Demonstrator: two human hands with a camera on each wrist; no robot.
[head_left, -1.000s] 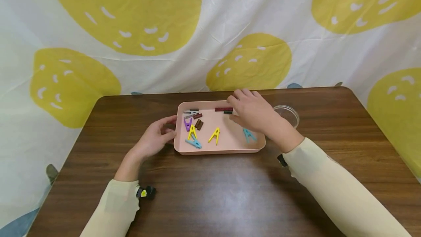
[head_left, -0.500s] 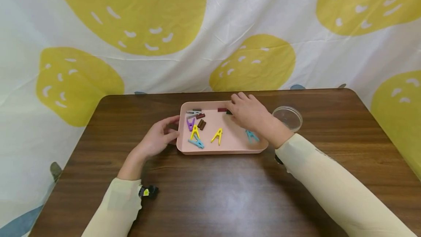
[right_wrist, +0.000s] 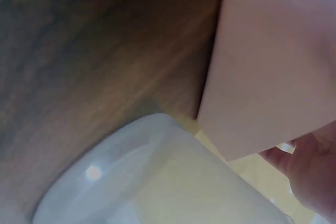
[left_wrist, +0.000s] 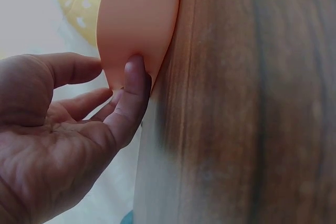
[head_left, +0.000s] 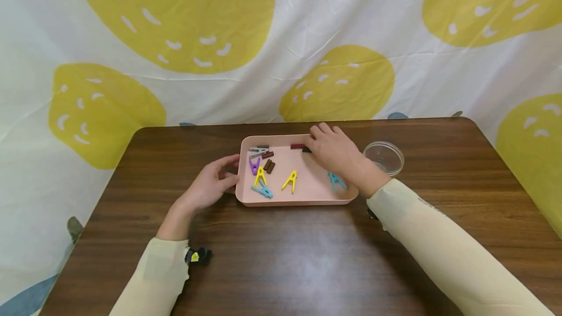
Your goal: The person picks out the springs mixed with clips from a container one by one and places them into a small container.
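Pink tray [head_left: 246, 179] at centre frame on the dark wood counter [head_left: 307, 257], left hand [head_left: 210, 184] loosely curled with fingertips touching its left wall, right hand [head_left: 335, 152] reaching into its upper right corner over a dark red clip [head_left: 297, 146], grip there hidden, clear round container [head_left: 384, 156] just right of the tray

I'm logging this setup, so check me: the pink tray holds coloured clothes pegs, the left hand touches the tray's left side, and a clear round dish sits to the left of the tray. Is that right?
Not quite. The clear round dish sits to the right of the pink tray, not the left, as the head view shows. The rest stands: coloured clothes pegs lie in the tray, and the left hand touches its left side.
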